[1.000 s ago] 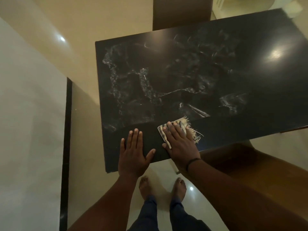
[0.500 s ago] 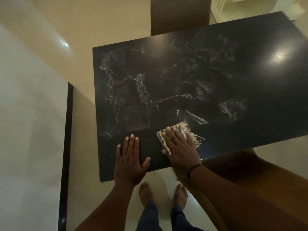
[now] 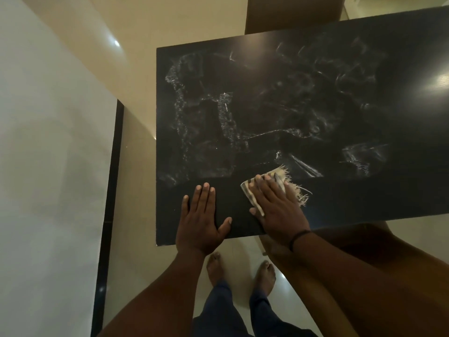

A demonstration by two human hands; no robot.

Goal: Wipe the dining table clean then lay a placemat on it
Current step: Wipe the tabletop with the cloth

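Little has changed over the last second: the right hand still presses the cloth flat near the bench's front edge, and the left hand stays spread flat beside it. Wet smears remain, so wiping looks unfinished; no placemat is in view.

- Dim, warm yellowish indoor light throughout.
- A bright glare patch sits on the dark table far right of the fingers of the right hand.
- Wet streaks beyond the fingertips catch the light as pale smears.
- 2 small ceiling-light reflections shine on the glossy floor, left of the left hand.
- Wide-angle lens bends the frame edges; forearms nearest the camera look soft.
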